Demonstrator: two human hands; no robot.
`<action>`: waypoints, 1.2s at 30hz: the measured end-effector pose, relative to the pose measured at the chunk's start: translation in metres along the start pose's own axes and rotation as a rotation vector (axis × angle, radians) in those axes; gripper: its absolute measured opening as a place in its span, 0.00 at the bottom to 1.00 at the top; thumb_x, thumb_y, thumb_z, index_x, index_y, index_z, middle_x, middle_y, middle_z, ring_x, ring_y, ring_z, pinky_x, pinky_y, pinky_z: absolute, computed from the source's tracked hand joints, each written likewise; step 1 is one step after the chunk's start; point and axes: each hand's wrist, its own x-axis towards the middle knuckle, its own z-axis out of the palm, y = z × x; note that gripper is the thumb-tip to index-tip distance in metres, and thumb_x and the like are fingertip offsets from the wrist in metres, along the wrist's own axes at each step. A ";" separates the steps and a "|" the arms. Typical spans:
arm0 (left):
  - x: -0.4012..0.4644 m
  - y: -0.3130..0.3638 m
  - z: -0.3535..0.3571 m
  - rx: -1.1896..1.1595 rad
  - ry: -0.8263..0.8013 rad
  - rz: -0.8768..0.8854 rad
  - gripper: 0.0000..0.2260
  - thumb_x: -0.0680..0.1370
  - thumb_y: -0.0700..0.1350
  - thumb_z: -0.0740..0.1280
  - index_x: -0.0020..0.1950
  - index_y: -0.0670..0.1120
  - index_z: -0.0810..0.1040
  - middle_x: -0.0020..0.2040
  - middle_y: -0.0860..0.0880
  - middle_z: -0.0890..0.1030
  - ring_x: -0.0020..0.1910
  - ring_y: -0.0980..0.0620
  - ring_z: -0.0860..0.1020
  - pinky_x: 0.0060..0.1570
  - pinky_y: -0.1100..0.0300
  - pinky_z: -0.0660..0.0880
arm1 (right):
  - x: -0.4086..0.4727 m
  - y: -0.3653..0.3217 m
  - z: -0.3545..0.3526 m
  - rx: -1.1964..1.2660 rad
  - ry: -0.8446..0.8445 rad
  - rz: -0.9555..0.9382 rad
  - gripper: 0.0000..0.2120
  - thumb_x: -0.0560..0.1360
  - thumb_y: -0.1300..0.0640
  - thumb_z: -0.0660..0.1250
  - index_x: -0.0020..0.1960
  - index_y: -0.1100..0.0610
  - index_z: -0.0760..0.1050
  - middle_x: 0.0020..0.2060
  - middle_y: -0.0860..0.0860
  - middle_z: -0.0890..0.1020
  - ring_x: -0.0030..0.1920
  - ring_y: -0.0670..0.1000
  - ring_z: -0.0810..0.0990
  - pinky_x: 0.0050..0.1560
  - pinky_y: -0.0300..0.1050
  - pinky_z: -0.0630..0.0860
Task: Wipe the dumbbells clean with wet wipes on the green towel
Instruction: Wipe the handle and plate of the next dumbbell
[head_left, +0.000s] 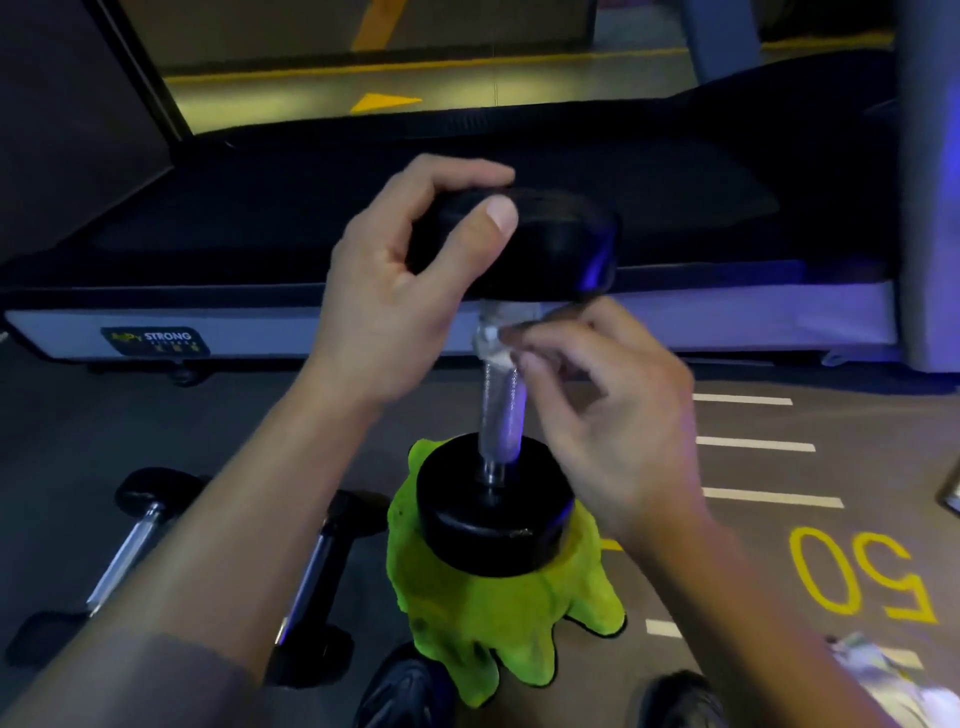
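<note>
The floor (779, 519) is grey gym flooring with short white lines and a yellow "50" painted at the right; a treadmill (363, 291) with a black belt and a pale side rail runs across behind, and yellow floor markings show past it. A dumbbell (498, 431) stands upright on its lower black head, which rests on a bright green towel (493, 623) crumpled on the floor; its knurled metal handle rises to the upper black head. The left hand (395, 291) grips the upper head, thumb across its edge and fingers curled over the top. The right hand (613, 415) pinches a whitish wipe (493, 338) against the top of the handle, just beneath the upper head. Two more dumbbells (135, 545) lie on the floor at the left, beside the towel. A crumpled pale pack or wrapper (883, 675) lies at the lower right; what it holds cannot be told.
</note>
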 end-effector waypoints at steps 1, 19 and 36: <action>0.001 0.000 0.000 -0.003 -0.003 -0.002 0.13 0.81 0.55 0.65 0.62 0.51 0.80 0.56 0.52 0.81 0.54 0.57 0.79 0.54 0.63 0.73 | -0.006 -0.001 0.003 -0.005 0.006 0.009 0.08 0.78 0.66 0.72 0.54 0.58 0.86 0.49 0.50 0.81 0.48 0.46 0.81 0.49 0.35 0.76; 0.002 -0.002 0.003 -0.042 -0.019 -0.003 0.12 0.83 0.50 0.64 0.63 0.47 0.79 0.55 0.50 0.81 0.53 0.64 0.78 0.53 0.69 0.72 | -0.019 -0.009 0.016 -0.145 -0.142 -0.002 0.24 0.82 0.58 0.64 0.77 0.59 0.69 0.75 0.54 0.67 0.75 0.51 0.68 0.73 0.38 0.67; -0.005 -0.004 -0.007 -0.031 -0.003 -0.015 0.12 0.82 0.54 0.64 0.63 0.52 0.78 0.53 0.52 0.79 0.51 0.60 0.77 0.53 0.65 0.71 | -0.079 -0.001 0.002 -0.060 -0.298 0.072 0.20 0.86 0.46 0.53 0.69 0.50 0.79 0.65 0.45 0.74 0.64 0.47 0.76 0.61 0.45 0.74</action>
